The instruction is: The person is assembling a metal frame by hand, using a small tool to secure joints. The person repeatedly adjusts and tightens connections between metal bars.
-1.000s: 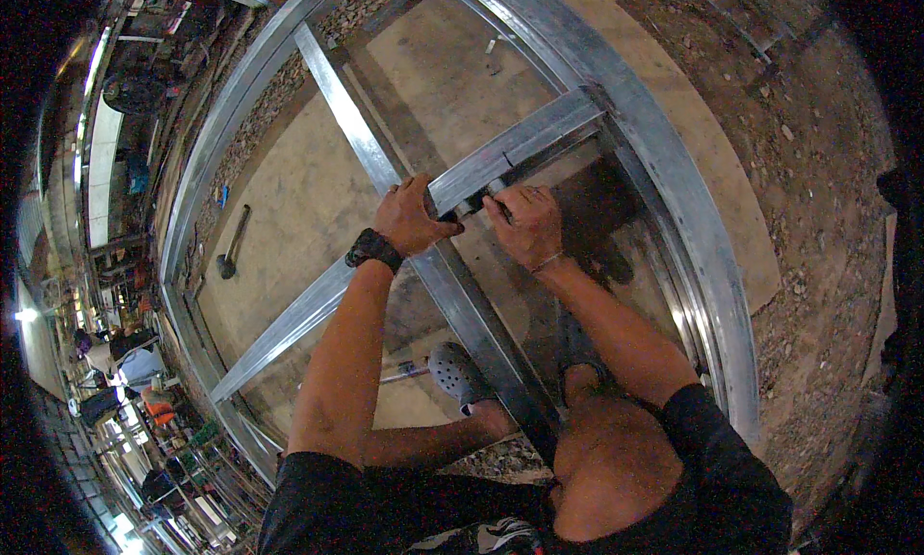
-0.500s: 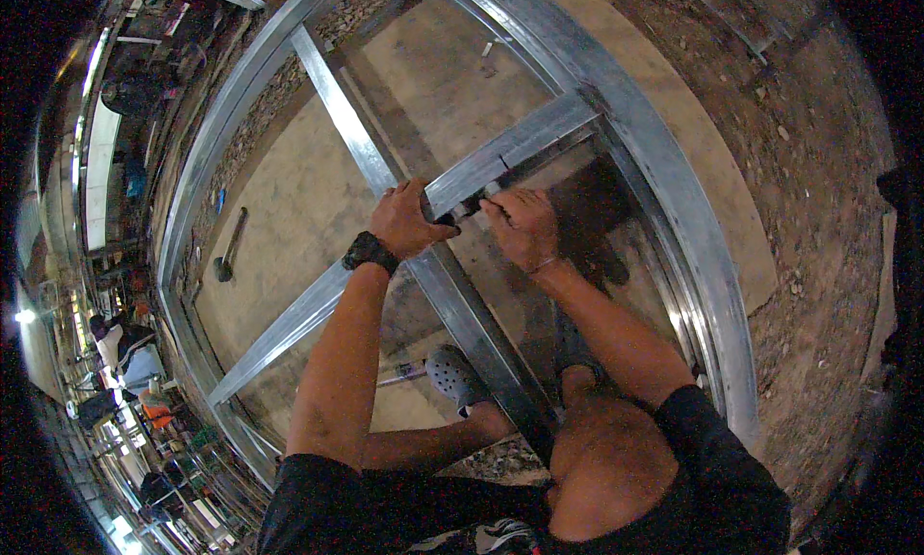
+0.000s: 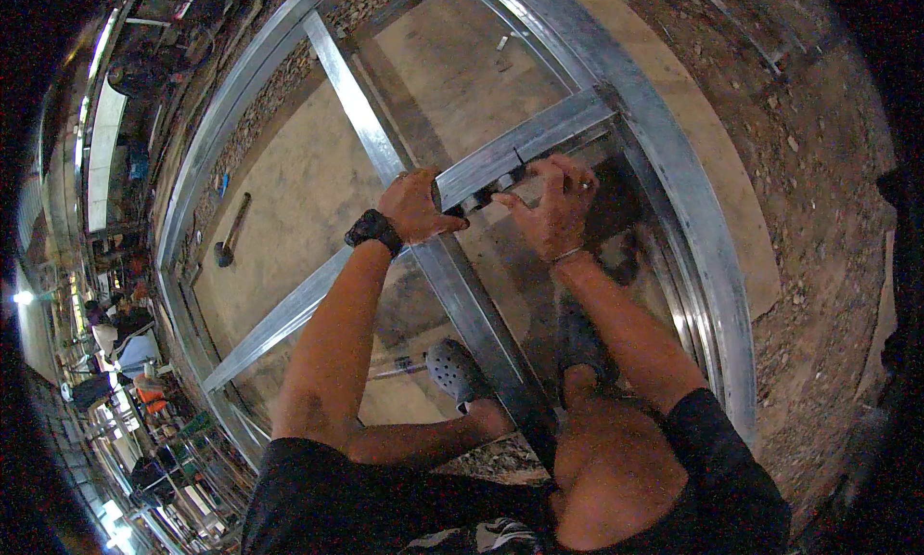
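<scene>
A metal crossbar (image 3: 529, 143) meets a long metal bar (image 3: 462, 285) at a crossing inside a large silvery frame (image 3: 664, 160). My left hand (image 3: 416, 208), a black watch at its wrist, is closed round the crossbar's end at that crossing, thumb on the near side. Under the crossbar, beside the left thumb, sits a small dark tool (image 3: 476, 204) with a pale metal part; its kind is unclear. My right hand (image 3: 558, 208) is just right of the tool, thumb and fingers apart and nothing visible between them. A short dark mark crosses the crossbar above it.
A hammer (image 3: 234, 230) lies on the pale board (image 3: 289, 189) within the frame at left. My grey clog (image 3: 452, 370) stands beside the long bar. Rubble and soil (image 3: 818, 218) extend along the right. At far left are a cluttered work area and a person (image 3: 120, 334).
My right hand has drawn back slightly from the dark tool, and its fingers have spread. My left hand keeps its hold at the crossing. The view has shifted a little.
</scene>
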{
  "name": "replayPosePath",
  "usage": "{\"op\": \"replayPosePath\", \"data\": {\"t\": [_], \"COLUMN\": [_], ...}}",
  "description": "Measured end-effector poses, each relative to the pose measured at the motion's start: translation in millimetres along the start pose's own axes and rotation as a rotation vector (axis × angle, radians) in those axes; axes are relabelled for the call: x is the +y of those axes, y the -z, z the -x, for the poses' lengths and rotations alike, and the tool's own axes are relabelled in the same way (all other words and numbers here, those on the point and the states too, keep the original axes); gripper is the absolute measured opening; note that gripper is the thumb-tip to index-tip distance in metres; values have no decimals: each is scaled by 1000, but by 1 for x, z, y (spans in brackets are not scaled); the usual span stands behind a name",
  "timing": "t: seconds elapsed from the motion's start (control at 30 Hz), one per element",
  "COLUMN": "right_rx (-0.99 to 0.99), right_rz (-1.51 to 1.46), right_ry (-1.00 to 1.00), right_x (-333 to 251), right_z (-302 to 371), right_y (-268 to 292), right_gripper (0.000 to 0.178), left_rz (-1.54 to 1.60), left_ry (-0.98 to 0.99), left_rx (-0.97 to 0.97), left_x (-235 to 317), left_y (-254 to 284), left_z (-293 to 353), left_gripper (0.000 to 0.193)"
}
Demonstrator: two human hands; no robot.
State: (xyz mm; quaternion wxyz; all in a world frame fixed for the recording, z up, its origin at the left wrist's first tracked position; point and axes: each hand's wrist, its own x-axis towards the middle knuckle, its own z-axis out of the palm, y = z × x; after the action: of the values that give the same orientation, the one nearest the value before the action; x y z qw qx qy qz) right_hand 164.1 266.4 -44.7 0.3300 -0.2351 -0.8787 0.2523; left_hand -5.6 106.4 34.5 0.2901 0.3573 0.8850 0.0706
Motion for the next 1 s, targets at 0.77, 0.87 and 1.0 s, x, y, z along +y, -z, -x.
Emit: {"op": "replayPosePath", "data": {"t": [0.77, 0.87, 1.0], "right_rx": [-568, -508, -586], "right_rz": [253, 244, 227], "right_ry": [424, 431, 362], "right_x": [21, 31, 16], "right_z": [-82, -82, -82], "right_y": [18, 12, 18], "right_gripper": [102, 102, 102], "left_rz": [14, -37, 38], "left_ry": [-55, -24, -91], "left_rx": [-20, -44, 27], "left_x": [-15, -9, -27], "left_y": [-8, -9, -18], "left_z": [-10, -15, -15], "left_gripper": [87, 100, 86]}}
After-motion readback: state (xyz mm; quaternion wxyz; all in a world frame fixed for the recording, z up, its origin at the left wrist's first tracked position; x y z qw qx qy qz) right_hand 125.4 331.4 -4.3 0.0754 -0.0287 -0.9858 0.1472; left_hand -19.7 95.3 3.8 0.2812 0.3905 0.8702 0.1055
